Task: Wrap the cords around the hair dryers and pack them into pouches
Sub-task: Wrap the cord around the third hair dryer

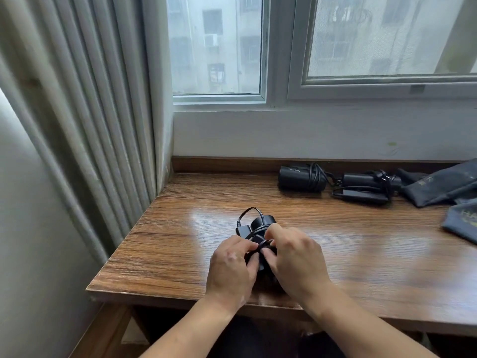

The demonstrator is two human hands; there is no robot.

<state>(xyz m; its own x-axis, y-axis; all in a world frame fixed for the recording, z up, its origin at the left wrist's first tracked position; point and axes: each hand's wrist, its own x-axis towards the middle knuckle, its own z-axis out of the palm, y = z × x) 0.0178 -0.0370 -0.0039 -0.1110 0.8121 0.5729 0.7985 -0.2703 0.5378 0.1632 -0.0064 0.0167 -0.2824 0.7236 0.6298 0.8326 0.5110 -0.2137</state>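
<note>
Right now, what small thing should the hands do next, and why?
Probably tuck the loose plug under the wraps. The left hand and right hand grip the hair dryer, its cord looks mostly wound, but a loop by the plug sticks out.

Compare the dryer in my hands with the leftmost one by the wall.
The held dryer is gripped by the left hand and right hand; the back dryer lies untouched. The held dryer sits near the front; the back dryer by the wall. The held dryer's cord sticks out in a loop; the back dryer's hugs its body. Both are black.
</note>
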